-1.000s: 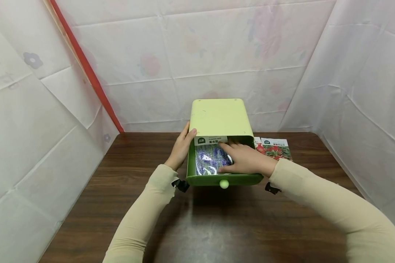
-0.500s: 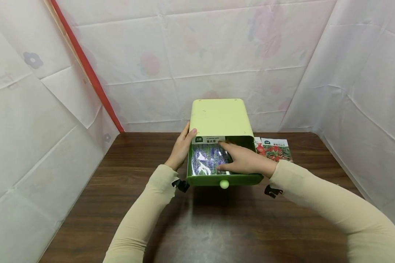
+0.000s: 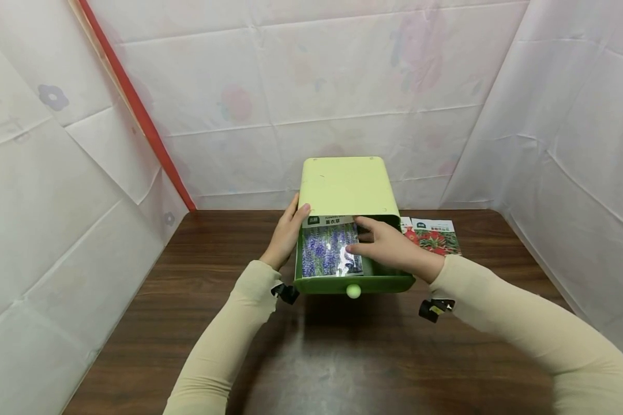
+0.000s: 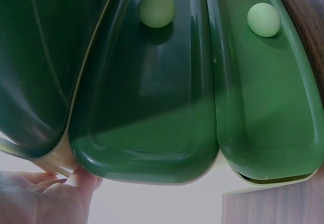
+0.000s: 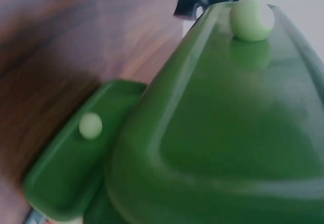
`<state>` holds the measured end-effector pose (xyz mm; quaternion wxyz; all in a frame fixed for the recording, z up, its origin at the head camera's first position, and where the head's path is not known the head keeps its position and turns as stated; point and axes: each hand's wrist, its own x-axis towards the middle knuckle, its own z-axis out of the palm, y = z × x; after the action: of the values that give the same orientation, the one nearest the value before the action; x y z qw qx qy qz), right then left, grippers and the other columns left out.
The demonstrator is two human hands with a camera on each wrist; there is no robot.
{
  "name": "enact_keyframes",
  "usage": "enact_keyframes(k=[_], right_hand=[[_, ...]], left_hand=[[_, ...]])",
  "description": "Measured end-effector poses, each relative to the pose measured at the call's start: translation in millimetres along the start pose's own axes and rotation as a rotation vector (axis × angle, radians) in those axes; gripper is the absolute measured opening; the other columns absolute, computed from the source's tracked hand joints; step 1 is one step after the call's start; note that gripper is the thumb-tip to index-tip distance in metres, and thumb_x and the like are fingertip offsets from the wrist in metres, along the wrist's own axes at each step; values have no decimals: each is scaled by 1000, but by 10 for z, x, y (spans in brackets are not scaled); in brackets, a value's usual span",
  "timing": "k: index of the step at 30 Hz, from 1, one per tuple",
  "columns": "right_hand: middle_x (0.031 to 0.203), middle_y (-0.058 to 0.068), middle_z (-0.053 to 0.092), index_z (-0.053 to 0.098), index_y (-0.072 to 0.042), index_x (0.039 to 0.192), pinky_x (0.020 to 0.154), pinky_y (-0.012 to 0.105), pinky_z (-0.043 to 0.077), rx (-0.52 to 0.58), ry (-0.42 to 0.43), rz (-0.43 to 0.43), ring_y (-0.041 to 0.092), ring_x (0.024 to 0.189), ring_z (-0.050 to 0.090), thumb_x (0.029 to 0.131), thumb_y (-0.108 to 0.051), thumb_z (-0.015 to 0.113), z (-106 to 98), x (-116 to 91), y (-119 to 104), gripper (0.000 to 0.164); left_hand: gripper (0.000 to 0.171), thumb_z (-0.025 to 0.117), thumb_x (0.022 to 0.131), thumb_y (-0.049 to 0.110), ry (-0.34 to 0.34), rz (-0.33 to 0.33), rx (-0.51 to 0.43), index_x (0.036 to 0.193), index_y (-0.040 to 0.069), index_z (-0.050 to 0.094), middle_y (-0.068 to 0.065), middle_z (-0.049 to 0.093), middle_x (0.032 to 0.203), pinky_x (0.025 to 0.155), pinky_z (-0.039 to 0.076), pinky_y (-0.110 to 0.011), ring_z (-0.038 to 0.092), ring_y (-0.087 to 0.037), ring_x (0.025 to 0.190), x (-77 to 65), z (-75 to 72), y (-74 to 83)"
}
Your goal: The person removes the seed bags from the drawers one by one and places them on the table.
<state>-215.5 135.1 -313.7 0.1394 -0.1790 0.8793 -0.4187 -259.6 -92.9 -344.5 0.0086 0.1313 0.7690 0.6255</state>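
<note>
A small light-green cabinet [image 3: 346, 184] stands at the back of the table, its green top drawer [image 3: 327, 285] pulled out. In the drawer's left part lies a flower seed packet [image 3: 326, 251] with a picture of purple flowers. My left hand [image 3: 285, 233] rests along the cabinet's left side, thumb at the top front corner; the left wrist view shows this hand [image 4: 55, 196] against the side. Over the drawer's right part is my right hand [image 3: 391, 245], thumb and forefinger spread apart by the packet's right edge. Its other fingers are partly hidden inside the drawer.
Two more seed packets with red pictures, one of them the right packet [image 3: 436, 235], lie on the wooden table [image 3: 353, 357] right of the cabinet. Below the pulled-out drawer are closed drawers with round knobs, such as the middle drawer [image 4: 152, 92]. White curtains [image 3: 311, 92] surround the table.
The purple-flower packet has slid a little to the left in the drawer. My right hand has lifted slightly and shifted right. My left hand has stayed in place.
</note>
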Motion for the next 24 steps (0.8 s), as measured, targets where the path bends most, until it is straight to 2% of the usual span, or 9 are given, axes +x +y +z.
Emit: enact_keyframes(k=[6,9,16,19,21,22,24], right_hand=[[146,19,29,13,-8,148,96,41,44,242,25,58,32,128,40,91,-21,58,-27,28,10,73],[144,23,31,10,-8,148,93,38,46,335,3,83,32,126,42,93,-16,56,-34,50,27,73],[136,26,40,4,2,146,91,35,48,405,-39,153,34,121,47,93,-11,53,-38,78,59,73],[137,25,39,4,4,146,91,35,48,408,-50,178,33,121,47,93,-9,52,-28,90,52,73],[134,25,42,4,5,145,88,34,49,389,-59,186,29,111,54,93,-9,52,-18,95,56,72],[122,23,50,5,4,146,84,33,51,386,-67,193,25,100,58,93,-8,52,-12,101,58,71],[101,16,55,7,3,146,75,30,51,375,-86,200,16,77,56,92,-7,51,0,111,70,70]], left_hand=[[68,39,95,49,0,-7,2,149,23,6,3,6,155,113,15,-44,7,-16,141,1,0,2],[68,39,96,49,-2,-7,3,149,23,6,3,6,155,113,15,-44,7,-16,141,0,-2,3],[68,39,96,49,-4,-9,0,149,23,6,3,6,155,113,15,-44,8,-16,141,-3,0,0],[68,39,94,52,0,-5,1,148,26,6,5,6,154,113,15,-44,7,-15,141,66,-6,-114],[69,39,92,56,5,-2,0,148,30,7,8,6,154,113,14,-44,7,-13,141,110,-7,-190],[70,39,91,58,7,2,-1,147,31,7,9,6,153,113,14,-44,7,-12,141,133,-9,-229],[72,39,89,63,14,8,0,146,34,7,12,7,153,113,14,-44,7,-11,140,158,-8,-273]])
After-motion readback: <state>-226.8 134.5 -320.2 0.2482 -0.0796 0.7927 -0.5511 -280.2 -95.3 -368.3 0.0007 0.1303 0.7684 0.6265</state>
